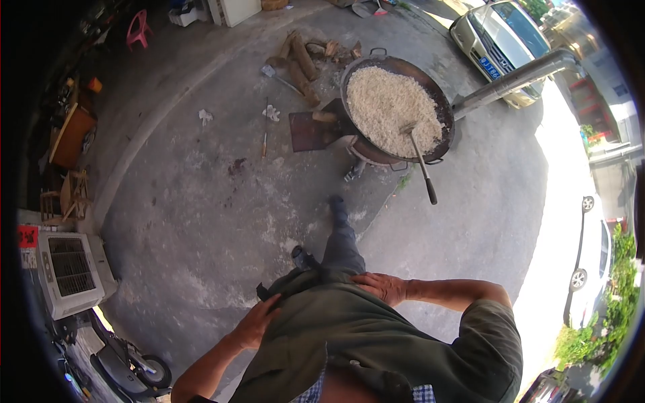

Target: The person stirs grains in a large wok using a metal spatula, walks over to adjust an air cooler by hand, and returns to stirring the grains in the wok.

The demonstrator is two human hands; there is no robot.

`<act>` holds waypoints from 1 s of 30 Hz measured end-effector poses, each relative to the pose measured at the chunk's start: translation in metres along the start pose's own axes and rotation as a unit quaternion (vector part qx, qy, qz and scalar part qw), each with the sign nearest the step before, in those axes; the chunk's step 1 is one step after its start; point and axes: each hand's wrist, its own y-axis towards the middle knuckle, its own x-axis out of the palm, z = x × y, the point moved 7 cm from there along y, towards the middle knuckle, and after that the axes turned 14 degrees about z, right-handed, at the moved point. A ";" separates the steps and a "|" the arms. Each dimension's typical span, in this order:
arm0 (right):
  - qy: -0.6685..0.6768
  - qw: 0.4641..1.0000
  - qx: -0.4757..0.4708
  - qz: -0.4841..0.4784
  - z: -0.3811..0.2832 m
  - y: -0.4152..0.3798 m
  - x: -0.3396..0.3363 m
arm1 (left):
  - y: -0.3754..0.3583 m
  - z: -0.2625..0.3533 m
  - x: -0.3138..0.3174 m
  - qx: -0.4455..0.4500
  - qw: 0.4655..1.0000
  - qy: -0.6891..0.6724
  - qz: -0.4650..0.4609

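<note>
My left hand [255, 323] rests against the side of my green jacket [356, 322] at the waist, fingers stretched out, near a small black strap-like piece [267, 293]. On the other side of the waist, my right hand [381, 287] lies flat on the jacket's hem. Neither hand shows anything held. Ahead of me, beyond reach, stands a big dark wok [449, 121] filled with pale, grain-like food [386, 101]. A long-handled spatula [419, 158] leans in it, its black grip sticking out over the rim toward me.
A metal flue pipe [517, 80] runs right from the wok's stove. Firewood [302, 70], a long-handled tool [279, 79] and a dark plate [306, 132] lie to its left. A thin poker [265, 138] lies on the concrete. An air cooler [70, 272], scooter [127, 363] and car [504, 40] surround the area.
</note>
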 end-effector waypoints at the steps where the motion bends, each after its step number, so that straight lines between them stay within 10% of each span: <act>1: 0.001 1.000 0.000 0.002 0.000 0.001 -0.001 | 0.000 -0.001 0.001 -0.003 1.000 0.004 -0.005; 30: 0.011 1.000 0.015 0.011 0.001 -0.003 0.000 | 0.013 0.020 -0.010 -0.003 1.000 -0.010 0.003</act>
